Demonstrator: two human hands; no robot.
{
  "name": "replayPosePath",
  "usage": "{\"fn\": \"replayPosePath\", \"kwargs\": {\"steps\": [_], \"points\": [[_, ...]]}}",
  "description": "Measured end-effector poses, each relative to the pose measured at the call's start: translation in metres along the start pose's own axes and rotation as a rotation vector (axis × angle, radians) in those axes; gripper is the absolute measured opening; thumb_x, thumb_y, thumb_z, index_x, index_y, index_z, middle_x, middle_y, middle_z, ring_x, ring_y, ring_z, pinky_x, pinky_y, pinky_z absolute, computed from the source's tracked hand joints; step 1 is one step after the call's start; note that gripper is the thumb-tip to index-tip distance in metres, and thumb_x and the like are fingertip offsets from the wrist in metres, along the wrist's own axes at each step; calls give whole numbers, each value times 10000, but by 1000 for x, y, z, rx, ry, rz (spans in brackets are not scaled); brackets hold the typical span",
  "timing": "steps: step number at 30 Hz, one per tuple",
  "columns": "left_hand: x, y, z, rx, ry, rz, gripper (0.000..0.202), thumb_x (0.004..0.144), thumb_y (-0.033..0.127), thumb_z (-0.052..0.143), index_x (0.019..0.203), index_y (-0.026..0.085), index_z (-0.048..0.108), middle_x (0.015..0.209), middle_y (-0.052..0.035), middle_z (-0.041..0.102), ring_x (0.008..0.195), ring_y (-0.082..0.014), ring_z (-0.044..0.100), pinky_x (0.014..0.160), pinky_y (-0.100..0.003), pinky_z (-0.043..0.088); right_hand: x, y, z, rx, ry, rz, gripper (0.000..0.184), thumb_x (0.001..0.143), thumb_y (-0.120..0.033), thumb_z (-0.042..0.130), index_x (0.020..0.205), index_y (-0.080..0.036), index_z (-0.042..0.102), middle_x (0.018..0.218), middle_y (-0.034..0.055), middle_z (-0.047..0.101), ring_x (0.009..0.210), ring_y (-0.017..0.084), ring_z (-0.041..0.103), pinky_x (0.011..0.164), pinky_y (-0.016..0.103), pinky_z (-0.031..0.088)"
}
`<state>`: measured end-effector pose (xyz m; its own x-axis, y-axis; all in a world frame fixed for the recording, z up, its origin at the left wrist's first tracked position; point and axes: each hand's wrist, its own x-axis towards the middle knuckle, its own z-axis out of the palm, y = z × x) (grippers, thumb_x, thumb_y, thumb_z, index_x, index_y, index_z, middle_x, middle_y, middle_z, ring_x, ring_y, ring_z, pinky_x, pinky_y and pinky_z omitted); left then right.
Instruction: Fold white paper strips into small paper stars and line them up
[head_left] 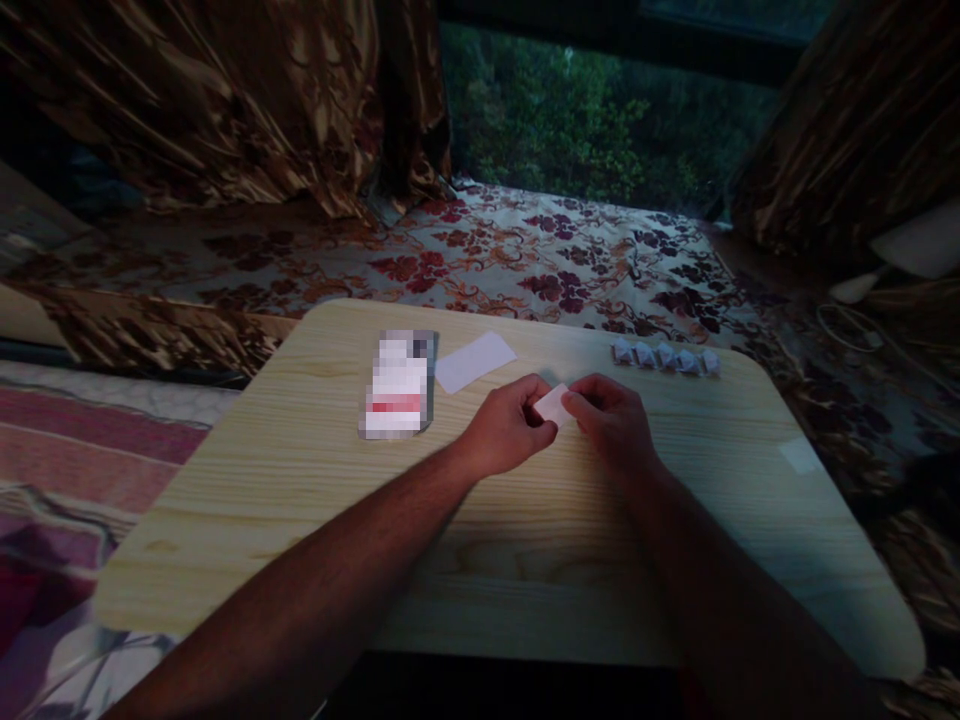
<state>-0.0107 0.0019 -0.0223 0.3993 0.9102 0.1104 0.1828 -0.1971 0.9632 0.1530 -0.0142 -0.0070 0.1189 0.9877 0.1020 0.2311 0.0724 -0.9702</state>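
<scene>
Both my hands meet over the middle of a light wooden table [525, 540]. My left hand [508, 425] and my right hand [611, 415] pinch a small white folded paper [553, 404] between their fingertips, just above the tabletop. A flat white paper slip [475, 361] lies on the table just beyond my left hand. A row of several small folded paper pieces [666, 357] sits near the table's far right edge, past my right hand.
A blurred white and red card or packet [397, 385] lies left of the slip. A small pale patch [799, 456] marks the table's right side. Floral fabric [525, 250], brown curtains [225, 100] and a window with greenery [585, 120] lie beyond.
</scene>
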Motion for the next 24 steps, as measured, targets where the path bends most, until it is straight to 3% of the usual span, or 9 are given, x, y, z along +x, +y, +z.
{"fn": "replayPosePath", "kwargs": {"steps": [5,9,11,15,24], "points": [[-2,7,-3,10,11,1,147,770,293,665,834,173,609,668,29,554,586,-89,470,526,-217,325,0,1,-1,6,-14,-19,108,752,-264,657,692,-176,642,561,-51,521,504,85,412,496,241,314],[0,16,-9,-88,35,-27,238,823,400,629,807,163,649,681,10,583,597,-97,482,535,-227,339,-1,-3,-1,7,-24,-9,136,744,-286,663,673,-176,629,552,-48,515,508,90,417,491,240,306],[1,18,-10,-169,33,-67,261,837,411,609,796,160,666,633,14,567,556,-94,466,512,-227,326,-1,-4,-1,5,-29,5,152,736,-298,668,660,-176,618,541,-50,503,501,90,407,487,239,302],[4,16,-7,-294,72,-84,263,729,375,754,838,151,668,698,-10,647,584,-98,533,540,-225,376,0,-3,0,25,-55,6,148,719,-299,679,661,-175,621,555,-41,527,520,98,429,496,238,315],[4,12,-6,-205,90,-92,254,738,374,750,785,135,678,697,-20,660,583,-93,531,547,-224,386,-1,0,1,28,-86,0,145,721,-289,694,662,-174,628,561,-41,545,526,97,435,502,242,309]]}}
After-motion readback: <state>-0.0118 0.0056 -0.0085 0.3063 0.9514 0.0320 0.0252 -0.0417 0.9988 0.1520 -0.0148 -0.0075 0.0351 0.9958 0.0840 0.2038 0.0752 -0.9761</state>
